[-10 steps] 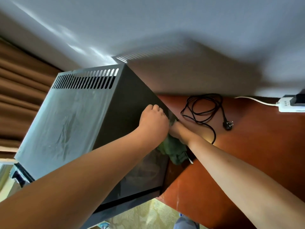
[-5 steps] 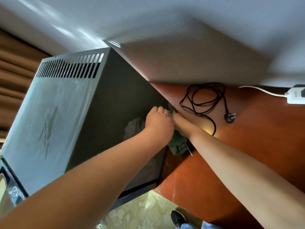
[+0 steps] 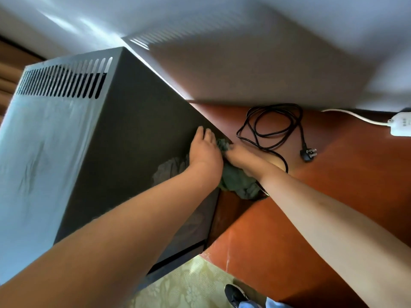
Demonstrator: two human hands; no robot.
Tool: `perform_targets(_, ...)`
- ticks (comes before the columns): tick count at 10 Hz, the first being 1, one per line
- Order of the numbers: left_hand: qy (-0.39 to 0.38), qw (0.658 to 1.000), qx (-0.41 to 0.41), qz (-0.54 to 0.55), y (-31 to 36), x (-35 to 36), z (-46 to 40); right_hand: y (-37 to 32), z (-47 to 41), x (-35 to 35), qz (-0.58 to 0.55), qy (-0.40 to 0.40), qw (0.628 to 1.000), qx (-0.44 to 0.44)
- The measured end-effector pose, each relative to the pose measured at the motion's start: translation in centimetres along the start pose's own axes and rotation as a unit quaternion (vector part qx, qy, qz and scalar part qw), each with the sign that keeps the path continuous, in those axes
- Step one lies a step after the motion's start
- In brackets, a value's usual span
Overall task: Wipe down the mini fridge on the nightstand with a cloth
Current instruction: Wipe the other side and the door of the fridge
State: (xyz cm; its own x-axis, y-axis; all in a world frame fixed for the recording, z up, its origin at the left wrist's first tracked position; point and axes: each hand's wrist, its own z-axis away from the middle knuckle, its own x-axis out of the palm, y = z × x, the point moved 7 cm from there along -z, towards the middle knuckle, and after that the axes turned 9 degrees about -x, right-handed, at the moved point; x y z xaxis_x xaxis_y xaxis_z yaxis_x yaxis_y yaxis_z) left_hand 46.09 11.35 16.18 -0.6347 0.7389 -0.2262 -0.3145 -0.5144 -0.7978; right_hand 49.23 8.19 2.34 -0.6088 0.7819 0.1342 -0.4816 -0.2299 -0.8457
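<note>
Reddish-brown nightstand top [image 3: 333,185] under a pale wall; patterned floor covering and a dark shoe visible below the front edge.

Left hand [image 3: 205,152] lies flat on the dark side panel of the mini fridge [image 3: 138,138], fingers fairly straight and pointing up the panel toward its rear corner; it seems to brace the box, gripping nothing. Right hand [image 3: 241,155] sits just beside it, touching or nearly so, down at the fridge's lower back edge. Its fingers are buried in the green cloth [image 3: 239,182], so a grasp on the cloth looks likely, though the fingers themselves are hidden.

Cloth bunches between the right wrist and the panel, at the seam where fridge meets nightstand. Unwiped panel runs up and left from the cloth, toward the slotted vent [image 3: 64,83]. Right hand is the nearer one to work it; the next stroke probably goes that way.

Further out: coiled black power cord [image 3: 271,125] with plug, unplugged, right of the hands; white power strip [image 3: 400,125] at the far right edge.
</note>
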Motion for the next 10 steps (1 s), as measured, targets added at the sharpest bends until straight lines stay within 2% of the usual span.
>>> perform_targets(1,0.002,1.000,0.001,-0.008,-0.3,-0.5,-0.4,-1.8,-1.6,-0.7,-0.048,0.063,0.994,-0.070)
perform_targets(2,0.007,1.000,-0.006,-0.010,-0.3,-0.7,-0.7,-0.2,-1.6,0.3,-0.012,0.094,0.991,-0.094)
perform_targets(3,0.019,1.000,-0.009,-0.009,-0.6,-0.7,-0.9,2.1,-0.2,1.6,0.056,0.031,0.998,-0.028)
perform_targets(4,0.026,0.999,-0.008,-0.017,-0.7,-0.9,-1.0,3.1,-0.9,1.6,0.067,-0.060,0.994,0.064)
perform_targets(5,0.030,0.999,-0.005,-0.011,-0.7,-1.0,-1.0,2.3,-2.6,0.1,-0.080,0.005,0.993,0.091)
perform_targets(6,0.029,0.999,0.000,-0.021,-0.7,-0.9,-1.0,2.2,-3.2,-0.4,-0.155,0.077,0.984,0.046)
perform_targets(7,0.045,0.999,0.004,-0.021,-0.8,-0.8,-0.9,3.9,-1.5,1.5,-0.177,0.066,0.978,0.090)
perform_targets(8,0.044,0.999,0.004,-0.024,-0.9,-0.7,-0.9,5.8,0.8,3.0,-0.029,-0.029,0.991,0.131)
perform_targets(9,0.038,0.999,0.004,-0.014,-0.9,-0.9,-0.8,5.0,2.2,2.5,-0.063,-0.044,0.986,0.148)
perform_targets(10,0.066,0.998,0.001,-0.011,-1.8,-1.7,0.0,2.9,1.3,1.8,-0.091,-0.021,0.992,0.087)
